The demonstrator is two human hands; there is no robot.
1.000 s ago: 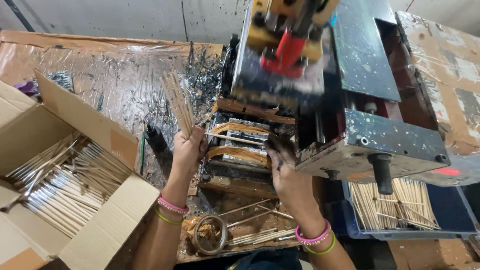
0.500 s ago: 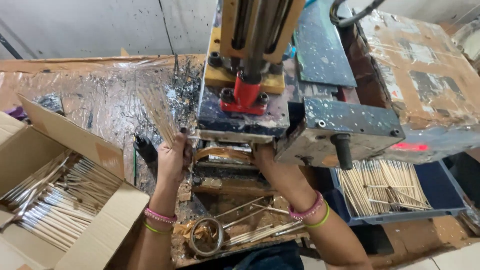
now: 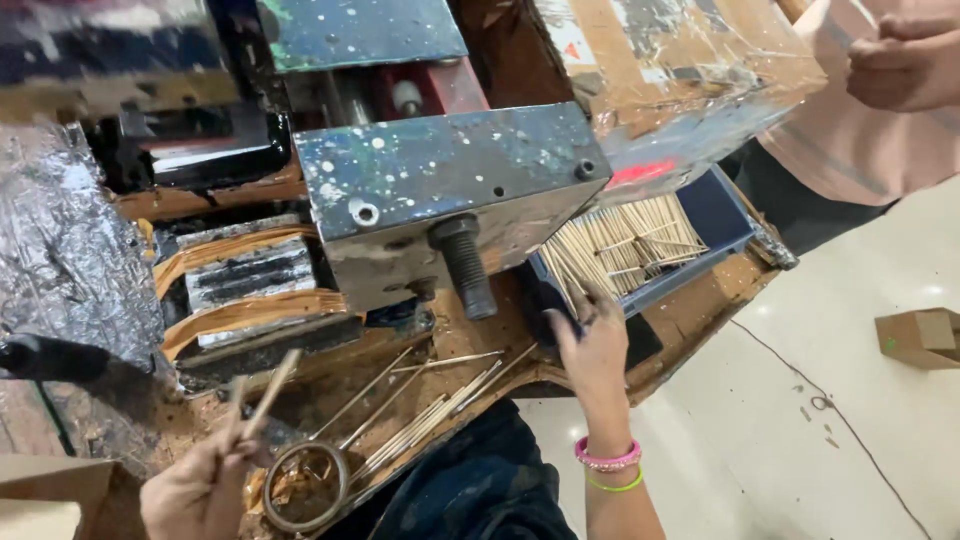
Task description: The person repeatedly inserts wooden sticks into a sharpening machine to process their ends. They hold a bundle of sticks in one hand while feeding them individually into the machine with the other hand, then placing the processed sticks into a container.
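My left hand [image 3: 200,488] is at the bottom left, closed on a few thin wooden sticks [image 3: 262,400] that point up and to the right. My right hand [image 3: 592,345] reaches toward the near corner of a blue tray [image 3: 712,215] filled with thin wooden sticks [image 3: 620,245]; its fingers are spread on the tray's dark edge and hold nothing that I can see. Between my hands, several loose sticks [image 3: 430,415] lie on the stained wooden bench. A paint-spattered metal machine block [image 3: 450,185] with a big bolt [image 3: 465,265] stands just above them.
A metal ring [image 3: 305,485] lies by my left hand. Orange-wrapped plates [image 3: 245,285] sit under the machine at left, next to crinkled foil [image 3: 60,250]. Another person in a pink top [image 3: 860,110] stands at the upper right. A small cardboard box [image 3: 920,335] sits on the pale floor.
The view has swung right and down. My right hand left the machine and went to the blue stick tray. My left hand dropped from the machine to the bench's near edge, sticks still in it.
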